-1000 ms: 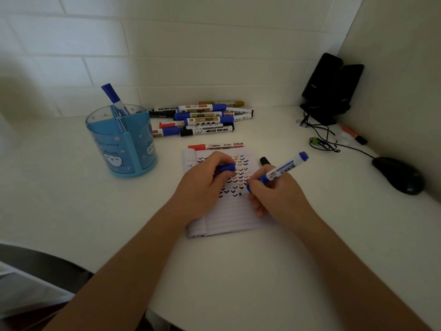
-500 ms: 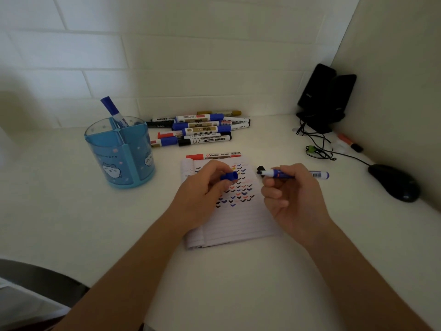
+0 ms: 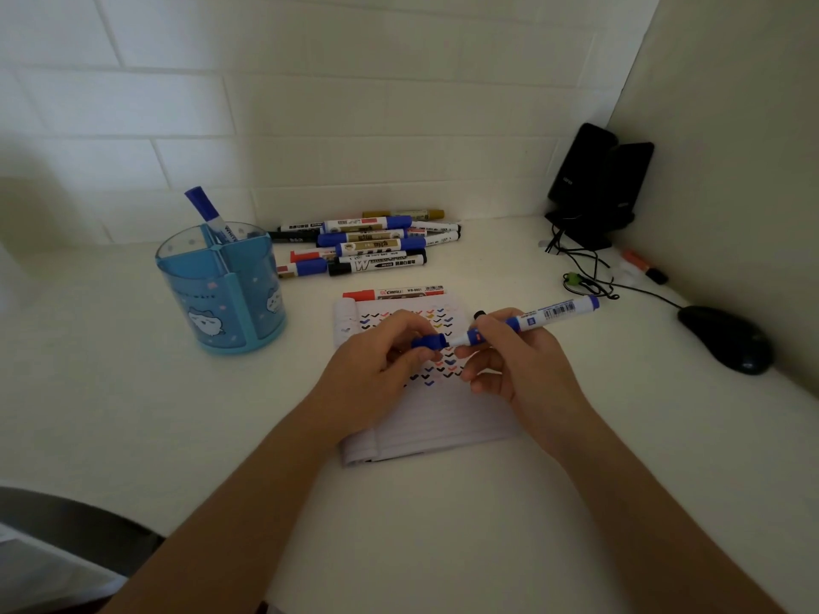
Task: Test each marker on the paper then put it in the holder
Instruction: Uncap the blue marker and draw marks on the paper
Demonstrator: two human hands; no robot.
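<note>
Over the lined notepad [image 3: 438, 425], marked with rows of coloured ticks, my right hand [image 3: 518, 365] holds a blue marker [image 3: 543, 316], its tip pointing left. My left hand [image 3: 381, 374] pinches the marker's blue cap [image 3: 429, 342], and the cap's mouth meets the tip. The blue holder [image 3: 221, 290] stands at the left with one blue marker [image 3: 207, 212] upright in it. A pile of several markers [image 3: 368, 248] lies behind the notepad. A red marker [image 3: 394, 293] lies along the pad's far edge.
Black speakers [image 3: 598, 183] with tangled cables [image 3: 585, 268] stand at the back right corner. A black mouse [image 3: 727, 339] and an orange pen [image 3: 642, 265] lie along the right wall. A small black cap [image 3: 478, 314] sits just behind my right hand.
My right hand lifted the marker off the paper and turned it level. The tip has come left to the cap in my left hand.
</note>
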